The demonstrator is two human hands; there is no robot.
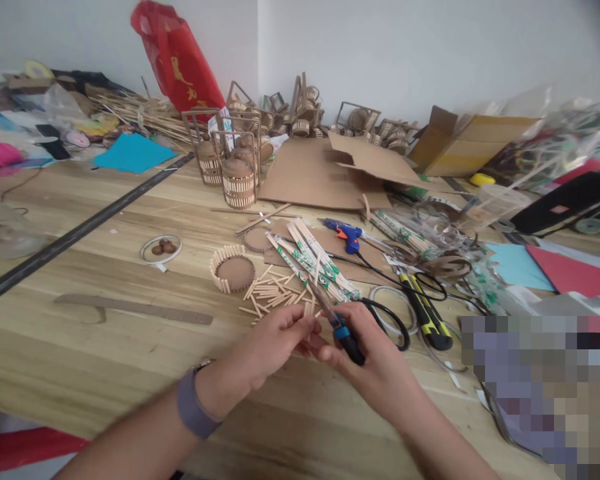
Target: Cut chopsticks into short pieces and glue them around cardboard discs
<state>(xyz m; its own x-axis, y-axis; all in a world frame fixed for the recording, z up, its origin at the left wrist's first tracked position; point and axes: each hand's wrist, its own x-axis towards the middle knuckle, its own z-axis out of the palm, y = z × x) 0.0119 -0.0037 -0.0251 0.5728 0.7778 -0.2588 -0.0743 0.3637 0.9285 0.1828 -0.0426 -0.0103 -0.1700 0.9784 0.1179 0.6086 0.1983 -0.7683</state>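
My left hand [285, 340] is closed in a pinch, with short pale wooden sticks [309, 305] rising from the fingertips. In my right hand [375, 353] is a hand tool [347, 340] with a blue-and-black handle and a long metal end pointing away from me; its exact kind is unclear. The fingertips of both hands nearly meet. Just beyond them lies a loose heap of cut sticks [273, 292]. Left of the heap sits a round cardboard base [235, 272] with sticks standing around part of its rim. Paper-wrapped chopsticks [313, 247] lie behind the heap.
A blue glue gun [347, 235] rests on cardboard, its cord running right. Nearby are a yellow-and-black utility knife [425, 310] and black-handled scissors [390, 323]. Finished stick baskets [239, 177] stand farther back. A cardboard strip [145, 310] and a ring [146, 252] around brown balls lie left.
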